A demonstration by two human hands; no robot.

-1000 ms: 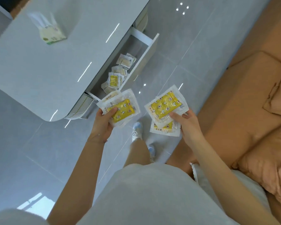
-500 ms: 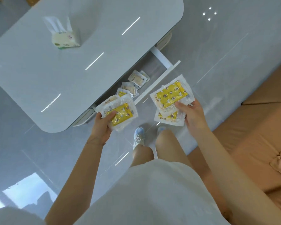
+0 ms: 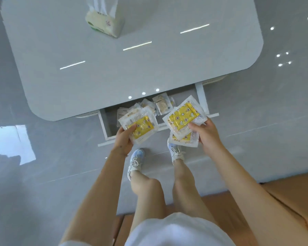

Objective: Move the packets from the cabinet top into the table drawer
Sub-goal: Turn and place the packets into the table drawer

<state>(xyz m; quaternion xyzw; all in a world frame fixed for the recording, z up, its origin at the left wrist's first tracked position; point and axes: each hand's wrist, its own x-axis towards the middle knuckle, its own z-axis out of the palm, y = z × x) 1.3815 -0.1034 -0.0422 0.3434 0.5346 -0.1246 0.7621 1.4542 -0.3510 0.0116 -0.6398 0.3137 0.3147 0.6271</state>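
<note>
My left hand [image 3: 123,139] grips a small stack of clear packets with yellow patterned contents [image 3: 140,126], held over the left part of the open table drawer [image 3: 107,128]. My right hand [image 3: 205,134] holds another stack of the same yellow packets [image 3: 182,118] over the drawer's front edge on the right. Several pale packets [image 3: 162,104] lie inside the drawer, partly hidden by the held stacks. The drawer is pulled out from under the glossy grey table [image 3: 114,71].
A tissue pack [image 3: 105,23] stands on the table's far side. My feet in pale sneakers [image 3: 136,161] stand on the grey tiled floor just in front of the drawer. An orange-brown sofa [image 3: 292,201] lies behind me at the lower right.
I have turned and stepped to face the drawer squarely. Both hands have carried their packet stacks forward, from in front of the drawer to over it.
</note>
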